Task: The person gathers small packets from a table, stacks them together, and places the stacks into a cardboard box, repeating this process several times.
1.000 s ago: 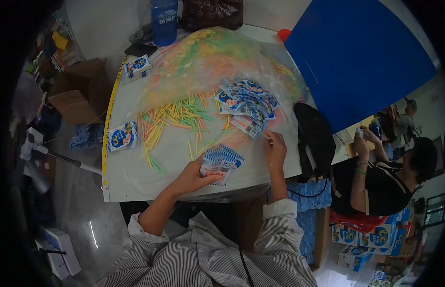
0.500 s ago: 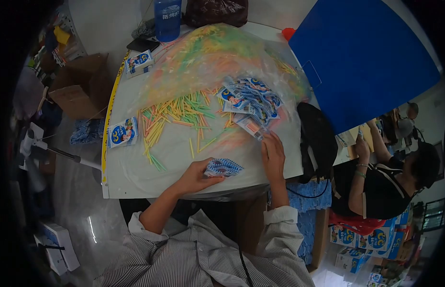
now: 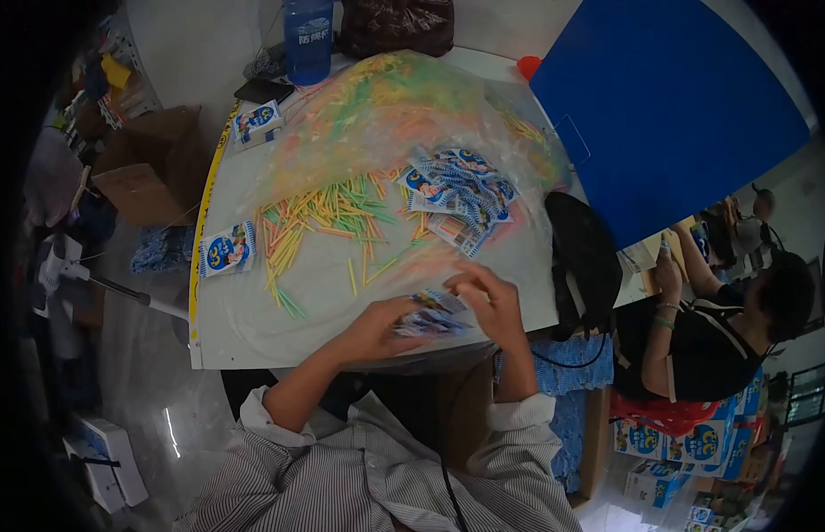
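Note:
My left hand [image 3: 377, 330] is wrapped round a bundle of small blue-and-white printed packets [image 3: 428, 316], held low over the front of the table. My right hand [image 3: 491, 301] is at the right end of this bundle, its fingers bent over the packets; their tips are partly hidden and blurred. Beyond it, more of the same packets [image 3: 461, 191] lie in a heap on clear plastic. Loose yellow, green and pink sticks [image 3: 324, 222] spread to the left of the heap. A single packet [image 3: 226, 250] rests at the left table edge.
A big clear bag of coloured sticks [image 3: 386, 106] covers the back of the table [image 3: 226, 332]. Behind it stand a blue bottle [image 3: 308, 40] and a dark bag [image 3: 399, 27]. A blue panel [image 3: 670, 115] and a black bag [image 3: 583, 262] border the right side. A co-worker [image 3: 696, 337] sits beyond.
My right hand has left the packet heap and come down and left to the bundle. My left hand has shifted slightly right, and the bundle has turned, showing more print.

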{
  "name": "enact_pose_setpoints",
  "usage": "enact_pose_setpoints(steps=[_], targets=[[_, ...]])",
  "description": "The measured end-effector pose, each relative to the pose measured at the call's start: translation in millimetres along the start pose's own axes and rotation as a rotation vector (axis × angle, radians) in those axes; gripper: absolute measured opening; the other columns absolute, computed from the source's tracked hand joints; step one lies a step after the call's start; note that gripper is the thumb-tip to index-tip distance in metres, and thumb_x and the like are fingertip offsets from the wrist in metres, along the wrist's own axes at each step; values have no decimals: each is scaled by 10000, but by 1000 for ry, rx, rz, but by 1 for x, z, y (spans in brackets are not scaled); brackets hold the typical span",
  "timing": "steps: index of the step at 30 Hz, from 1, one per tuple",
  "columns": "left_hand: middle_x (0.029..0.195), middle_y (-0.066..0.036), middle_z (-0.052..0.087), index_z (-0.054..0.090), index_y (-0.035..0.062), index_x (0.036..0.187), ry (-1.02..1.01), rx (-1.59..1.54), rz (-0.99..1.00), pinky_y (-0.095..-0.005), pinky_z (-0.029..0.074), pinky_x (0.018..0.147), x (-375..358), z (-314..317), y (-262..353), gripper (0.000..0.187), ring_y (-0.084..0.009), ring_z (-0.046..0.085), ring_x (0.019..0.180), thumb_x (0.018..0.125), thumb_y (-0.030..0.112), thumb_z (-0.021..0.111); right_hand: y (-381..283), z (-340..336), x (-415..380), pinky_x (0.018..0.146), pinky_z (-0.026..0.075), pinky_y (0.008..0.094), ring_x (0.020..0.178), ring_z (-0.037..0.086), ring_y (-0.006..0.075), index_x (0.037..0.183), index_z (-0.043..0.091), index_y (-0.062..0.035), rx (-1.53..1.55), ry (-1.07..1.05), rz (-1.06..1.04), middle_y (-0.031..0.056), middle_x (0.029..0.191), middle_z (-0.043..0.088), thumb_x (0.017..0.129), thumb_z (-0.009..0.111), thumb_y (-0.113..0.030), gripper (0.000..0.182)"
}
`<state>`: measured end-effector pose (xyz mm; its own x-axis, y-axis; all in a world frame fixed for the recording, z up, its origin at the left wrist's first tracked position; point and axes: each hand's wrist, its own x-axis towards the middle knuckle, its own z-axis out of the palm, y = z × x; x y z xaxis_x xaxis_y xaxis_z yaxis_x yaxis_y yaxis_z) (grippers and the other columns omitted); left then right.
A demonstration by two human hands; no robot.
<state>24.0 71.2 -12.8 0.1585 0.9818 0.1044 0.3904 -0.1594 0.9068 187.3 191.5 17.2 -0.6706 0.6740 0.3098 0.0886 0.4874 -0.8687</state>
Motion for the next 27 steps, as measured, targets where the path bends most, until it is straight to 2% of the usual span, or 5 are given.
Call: enact_pose_setpoints(steps=[2,4,11,23,27], targets=[[987,-85,573,492,39,1086,93,-253,-49,-273,422,787,-6,-1,-3,441,-158,548,891,698,123,685,39,-8,9,660,444,336,701,552,258,940,586,-40,162,72,156,122,791,568,695,576,32,256],[963,-71,577,449,44,1139,172,-305,-79,-264,421,777,-8,3,-14,492,-133,536,875,712,122,679,80,-15,16,687,441,326,752,530,255,953,597,-56,-677,248,-114,112,858,541,670,602,39,299],[1004,-55,562,400,51,1200,344,-420,-50,-267,425,782,-7,1,-9,566,-125,509,916,709,83,679,70,-12,27,704,435,332,848,513,260,942,588,-56,-706,248,-251,119,937,529,700,574,29,257],[1149,-139,482,528,32,1032,315,243,347,-311,365,893,12,-4,-3,411,-221,460,1079,664,77,705,-23,-21,18,662,450,345,750,585,239,965,559,-34,-554,-224,-221,119,774,588,768,557,-26,197],[1112,-141,512,463,40,1127,178,-250,106,-291,399,852,16,15,-17,525,-193,497,1022,667,92,711,-10,5,7,773,421,315,847,552,174,1101,482,-8,103,-30,87,124,911,580,876,444,-183,288]])
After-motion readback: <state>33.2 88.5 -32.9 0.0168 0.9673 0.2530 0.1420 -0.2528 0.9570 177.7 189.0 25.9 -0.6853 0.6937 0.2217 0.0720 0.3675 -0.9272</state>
